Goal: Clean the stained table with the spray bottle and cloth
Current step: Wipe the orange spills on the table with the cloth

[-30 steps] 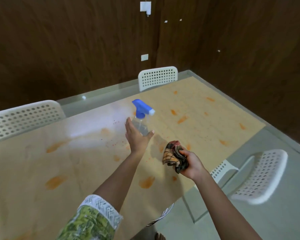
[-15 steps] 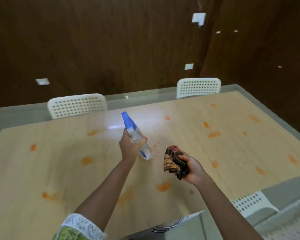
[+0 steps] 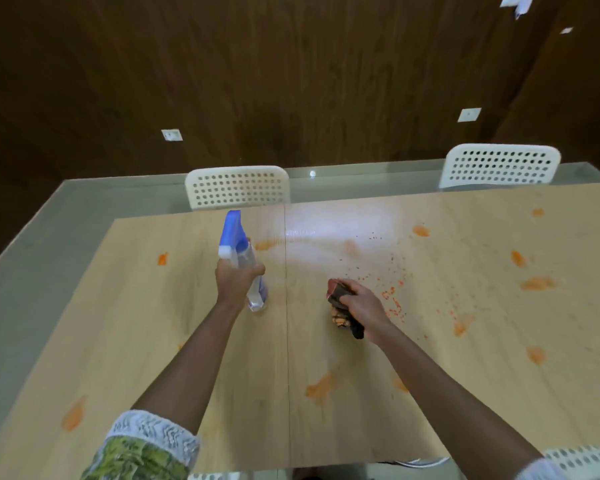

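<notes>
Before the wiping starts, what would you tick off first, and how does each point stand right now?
1. Cloth gripped: ok, bunched in the right hand.
2. Bottle out of the way: ok, the left hand holds it off to the left of the cloth.
3. Cloth on the table: cannot tell, it is low over the wood, but contact is not clear.
4. Stains near the cloth: ok, orange specks lie just to its right.
5. Specks wetted by spray: cannot tell.
6. Table finished: not ok, many orange smears remain, such as one nearer the person.
</notes>
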